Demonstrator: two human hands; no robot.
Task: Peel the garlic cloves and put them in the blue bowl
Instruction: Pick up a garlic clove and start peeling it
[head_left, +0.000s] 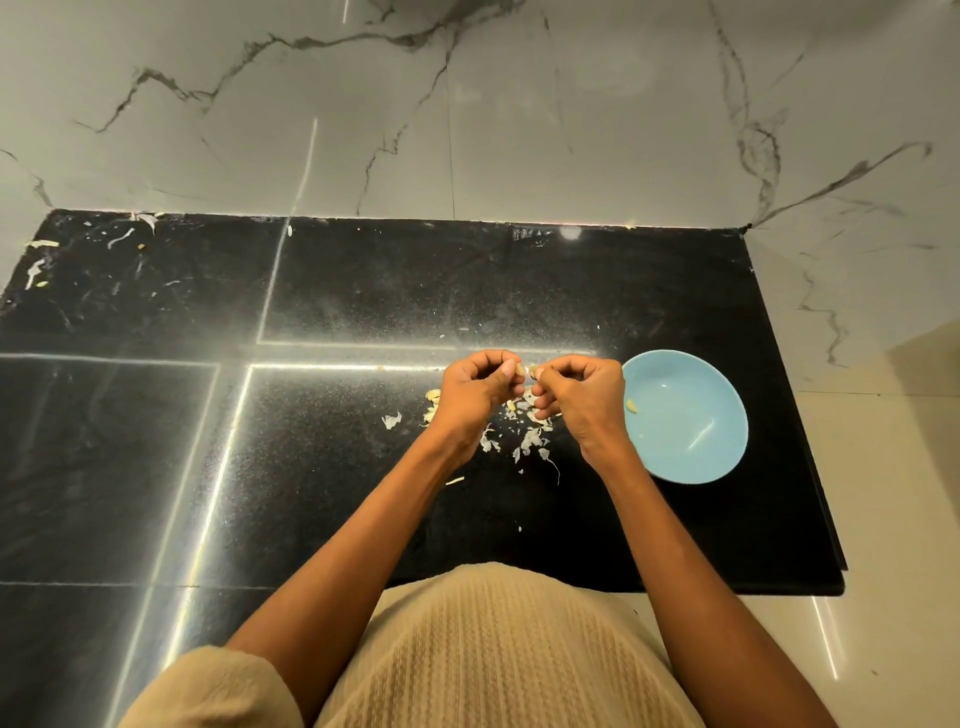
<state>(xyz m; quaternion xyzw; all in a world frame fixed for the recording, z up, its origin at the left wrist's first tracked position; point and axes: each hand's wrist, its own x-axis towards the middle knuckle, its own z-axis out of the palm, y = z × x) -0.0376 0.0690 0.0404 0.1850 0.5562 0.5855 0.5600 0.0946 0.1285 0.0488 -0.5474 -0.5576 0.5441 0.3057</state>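
Black stone counter carries the whole job, and what matters next is where the blue bowl sits relative to the two hands. The left hand and right hand meet knuckle to knuckle above a litter of papery garlic skins, both curled narrow, fingertips pinched on one small garlic clove held between them. The clove is mostly hidden, so its long axis can't be read with certainty; it seems to run roughly from 9 to 3 o'clock, across the gap between the thumbs.

From that clove the bowl lies toward 4 o'clock, just beside the right hand, whose knuckles overlap the bowl's left rim in this view. One peeled clove already rests on the bowl's inner wall at about 9 o'clock. The right hand is plainly the nearer one, so once the skin is off, a short carry rightward by that hand looks the natural drop.
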